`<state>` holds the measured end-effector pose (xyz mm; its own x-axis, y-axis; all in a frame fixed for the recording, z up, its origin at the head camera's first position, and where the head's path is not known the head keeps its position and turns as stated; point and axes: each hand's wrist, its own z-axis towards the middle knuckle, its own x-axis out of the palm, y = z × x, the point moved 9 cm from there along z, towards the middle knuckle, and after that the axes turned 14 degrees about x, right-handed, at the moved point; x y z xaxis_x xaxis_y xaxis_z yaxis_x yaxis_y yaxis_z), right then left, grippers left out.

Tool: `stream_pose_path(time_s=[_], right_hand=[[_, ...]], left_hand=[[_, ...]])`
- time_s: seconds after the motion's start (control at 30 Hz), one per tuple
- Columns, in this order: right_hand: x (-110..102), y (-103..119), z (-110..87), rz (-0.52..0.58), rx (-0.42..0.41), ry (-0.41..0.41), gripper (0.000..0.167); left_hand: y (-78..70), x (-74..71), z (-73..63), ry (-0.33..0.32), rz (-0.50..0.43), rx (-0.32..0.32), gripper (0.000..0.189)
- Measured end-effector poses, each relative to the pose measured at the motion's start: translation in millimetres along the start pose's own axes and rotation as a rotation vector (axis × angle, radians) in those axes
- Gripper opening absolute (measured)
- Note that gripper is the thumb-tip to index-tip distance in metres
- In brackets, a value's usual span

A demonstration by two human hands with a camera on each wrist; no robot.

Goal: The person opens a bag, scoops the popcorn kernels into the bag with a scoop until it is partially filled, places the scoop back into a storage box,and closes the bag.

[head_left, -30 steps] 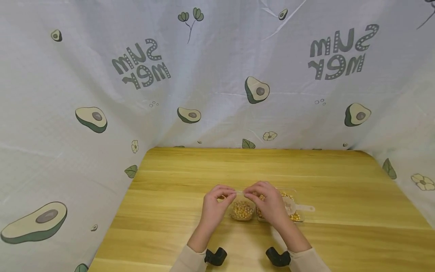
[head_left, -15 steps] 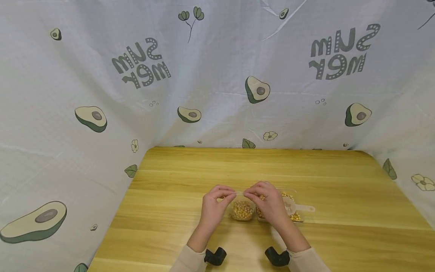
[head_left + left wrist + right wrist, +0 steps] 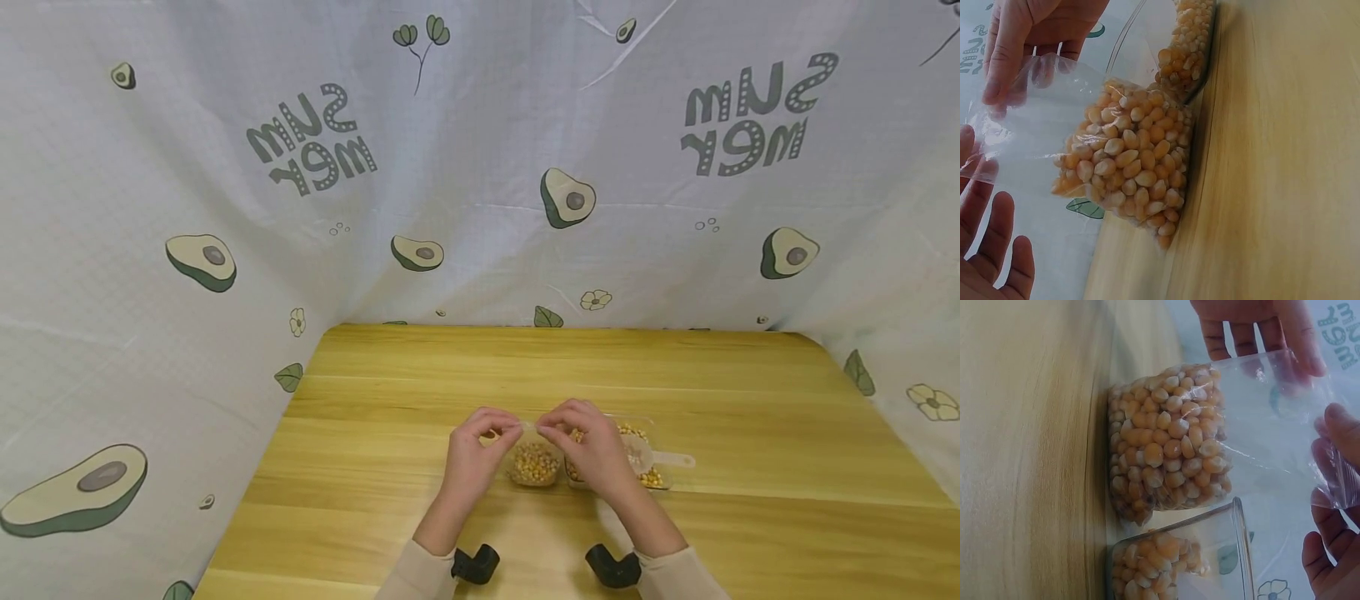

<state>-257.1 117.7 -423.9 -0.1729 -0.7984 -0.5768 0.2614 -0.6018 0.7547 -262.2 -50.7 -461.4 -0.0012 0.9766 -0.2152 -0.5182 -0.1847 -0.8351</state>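
A clear plastic bag (image 3: 535,464) partly filled with corn kernels (image 3: 1135,153) stands upright on the wooden table. Its unfilled upper part stretches between my two hands. My left hand (image 3: 478,450) pinches the top edge on the left side between thumb and fingers. On the right side, my right hand (image 3: 592,450) pinches the same edge. In the right wrist view, the bag's film (image 3: 1266,406) looks smooth near the left hand and creased by the right thumb. Whether the bag's mouth is sealed, I cannot tell.
Just right of the bag is a clear rectangular box (image 3: 1242,550) with more corn kernels (image 3: 1147,565) in it. A whitish scoop (image 3: 672,458) lies in the box, its handle sticking out to the right. A printed curtain (image 3: 480,167) hangs behind the table (image 3: 390,375).
Both hands stay at nearly the same place on the bag's top edge; only slight finger shifts show. The bag, box and scoop have not moved.
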Motion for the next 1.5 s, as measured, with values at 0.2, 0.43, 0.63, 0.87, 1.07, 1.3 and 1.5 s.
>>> stream_pose_path(time_s=[0.2, 0.43, 0.63, 0.87, 1.07, 1.3, 1.5], right_hand=[[2, 4, 1.1, -0.013, -0.015, 0.016, 0.013], [3, 6, 1.9, -0.04, -0.013, 0.005, 0.013], [3, 3, 1.8, -0.039, 0.003, -0.013, 0.012], [3, 4, 2.5, -0.016, 0.012, -0.012, 0.012], [3, -1, 2.0, -0.013, 0.033, 0.027, 0.009], [-10, -16, 0.1, -0.056, 0.11, 0.011, 0.009], [-16, -18, -0.1, -0.054, 0.12, -0.007, 0.008]], left_hand=[[3.4, -6.7, -2.5, -0.021, 0.02, -0.024, 0.011], [3.6, -9.4, -0.8, -0.023, 0.008, -0.033, 0.015], [6.0, -7.1, -1.2, -0.012, -0.004, -0.052, 0.018], [6.3, -4.9, 0.2, -0.009, -0.031, -0.037, 0.02], [7.3, -4.3, -0.7, 0.006, -0.042, -0.075, 0.018], [12.1, -10.4, -3.6, -0.02, 0.007, -0.077, 0.01], [14.5, -14.5, -4.2, -0.028, 0.022, -0.093, 0.009]])
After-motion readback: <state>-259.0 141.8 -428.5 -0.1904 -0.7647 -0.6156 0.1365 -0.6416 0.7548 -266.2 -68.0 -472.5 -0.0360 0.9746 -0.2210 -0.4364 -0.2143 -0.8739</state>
